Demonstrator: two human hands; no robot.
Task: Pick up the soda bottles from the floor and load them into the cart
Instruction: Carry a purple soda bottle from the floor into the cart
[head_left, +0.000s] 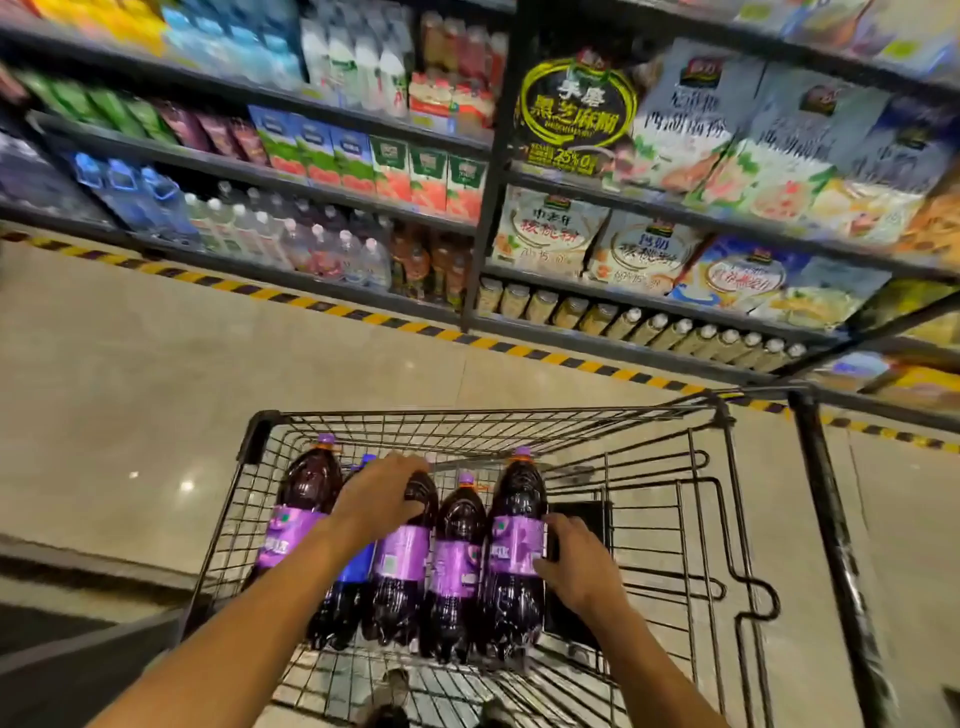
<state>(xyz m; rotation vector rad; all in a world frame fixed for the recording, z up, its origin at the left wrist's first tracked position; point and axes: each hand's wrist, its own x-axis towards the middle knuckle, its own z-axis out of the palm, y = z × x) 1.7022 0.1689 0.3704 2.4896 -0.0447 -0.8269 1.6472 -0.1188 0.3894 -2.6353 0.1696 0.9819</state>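
Aisle: shop shelves (311, 171) up ahead, packed w/ drinks & packets; pale tile floor (130, 374), yellow-black tape (332, 310) along shelf foot.
Cart: wire cart (467, 415) right below, both hands down inside basket.
L grip: left hand (382, 493) clamped over shoulder of mid bottle (400, 571), fingers curled round it, holding.
R grip: right hand (576, 561) at label side of R-end bottle (514, 519), fingers curled onto it, holding.
Load: five soda bottles lying flat, side by side on cart mesh, caps pointing away.
Left of L grip: blue-label bottle (353, 571) partly under wrist; beyond it L-end bottle (306, 499), by cart's side wall.
Between grips: 4th bottle (457, 551), purple label, snug between the two held ones.
Right of R grip: dark flat panel (582, 514), just beside fingers.
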